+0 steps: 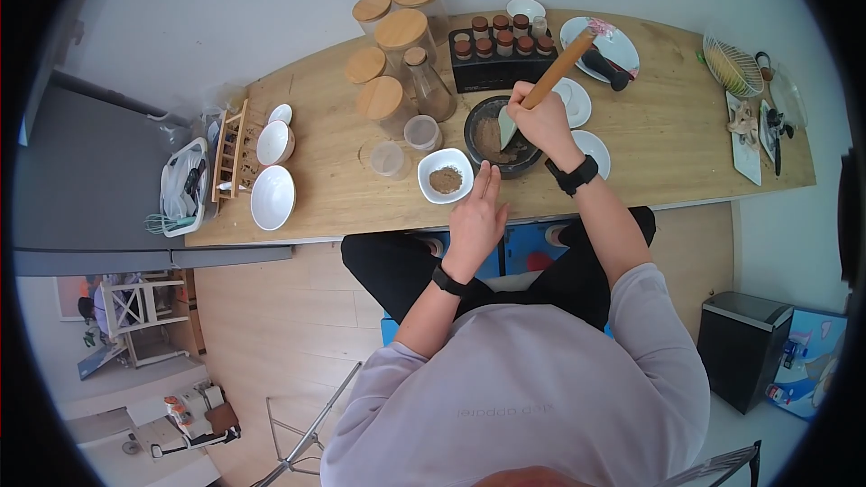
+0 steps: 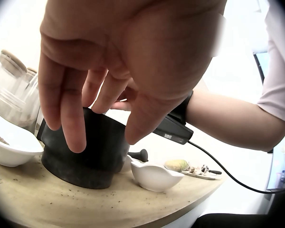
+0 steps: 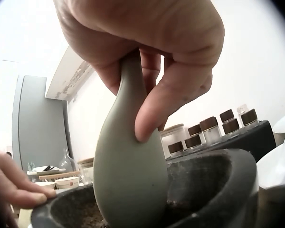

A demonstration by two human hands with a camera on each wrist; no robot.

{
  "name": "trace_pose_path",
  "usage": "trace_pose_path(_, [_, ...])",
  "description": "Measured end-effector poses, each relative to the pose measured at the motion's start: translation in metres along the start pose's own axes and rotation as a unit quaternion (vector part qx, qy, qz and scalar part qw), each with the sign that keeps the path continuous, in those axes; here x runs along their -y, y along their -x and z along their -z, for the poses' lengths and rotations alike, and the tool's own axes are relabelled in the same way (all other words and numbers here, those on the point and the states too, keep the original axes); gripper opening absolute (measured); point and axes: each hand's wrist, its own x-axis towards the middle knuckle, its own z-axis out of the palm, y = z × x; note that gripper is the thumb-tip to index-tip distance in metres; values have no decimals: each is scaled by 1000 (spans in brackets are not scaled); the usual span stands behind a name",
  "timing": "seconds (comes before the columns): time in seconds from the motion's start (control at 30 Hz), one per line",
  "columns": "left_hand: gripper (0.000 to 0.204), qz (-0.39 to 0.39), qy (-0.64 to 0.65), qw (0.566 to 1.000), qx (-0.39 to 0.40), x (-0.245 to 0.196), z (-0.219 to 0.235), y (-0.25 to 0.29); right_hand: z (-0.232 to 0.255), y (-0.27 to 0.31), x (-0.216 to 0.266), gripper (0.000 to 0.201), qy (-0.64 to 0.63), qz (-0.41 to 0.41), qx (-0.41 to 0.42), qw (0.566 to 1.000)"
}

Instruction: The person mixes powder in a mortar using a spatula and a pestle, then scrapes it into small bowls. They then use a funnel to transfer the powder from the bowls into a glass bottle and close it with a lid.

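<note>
My right hand [image 1: 543, 122] grips a spatula with a long wooden handle [image 1: 561, 66] and a pale green head [image 3: 130, 166]. Its head stands tilted down inside a black stone mortar [image 2: 104, 147], among coarse brown powder [image 1: 488, 137]. Fairly straight fingers of my left hand [image 1: 476, 221] touch the mortar's near-left rim; in the right wrist view the fingertips [image 3: 35, 198] lie right at it. Just left of the mortar is a white square bowl [image 1: 428, 182] with brown powder [image 1: 446, 180] in it.
Behind stand wooden-lidded jars [image 1: 403, 29] and a black rack [image 1: 474, 77] of small spice jars. Small white dishes [image 1: 591, 149] sit right of the mortar, and a black pestle [image 1: 606, 70] rests on a floral plate [image 1: 629, 47]. White bowls [image 1: 272, 198] line the left end.
</note>
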Motion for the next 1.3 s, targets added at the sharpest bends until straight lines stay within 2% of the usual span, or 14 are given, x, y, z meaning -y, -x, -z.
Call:
trace_pose_path(0.1, [64,-1,4,1000,-3,0,-2,-1,3,1,9,7,-59,10,0,998])
trace_pose_path(0.2, [64,4,4,1000,-1,-1,-3,-2,-8,6,-5,7,-84,-8,13,996])
trace_pose_path(0.3, [64,14,5,1000,6,-1,-1,-1,-12,11,-29,8,-151,-81,-2,985])
trace_pose_path(0.33, [64,16,3,1000,10,-2,0,-1,-6,10,-36,8,-168,-121,19,978])
trace_pose_path(0.43, [64,10,-2,1000,11,0,-3,-1,1,6,-24,7,-58,-30,8,998])
trace_pose_path(0.47, [64,7,-2,1000,9,0,-5,-1,2,6,-14,8,-65,-10,-6,998])
trace_pose_path(0.57, [64,13,7,1000,10,-1,-3,-1,-7,7,-3,8,-149,-22,10,988])
trace_pose_path(0.7, [63,15,-3,1000,14,-4,0,-2,-19,6,-36,8,-129,-42,-4,991])
trace_pose_path(0.73, [63,18,-5,1000,14,-4,0,-3,-12,3,-42,9,-113,-66,16,991])
trace_pose_path(0.87, [63,16,-4,1000,17,-4,-1,-3,5,2,-20,8,-43,-4,2,999])
trace_pose_path(0.97, [63,13,0,1000,11,-4,-2,-1,-10,7,-18,9,-152,-28,7,988])
trace_pose_path(1.1, [63,19,-1,1000,15,-5,1,-2,-9,6,-37,9,-104,-50,22,993])
trace_pose_path(1.13, [63,17,-2,1000,18,-5,1,-2,-5,4,-39,9,-82,-27,20,996])
trace_pose_path(1.3, [64,6,-2,1000,4,-1,0,-1,30,-5,6,8,0,38,23,999])
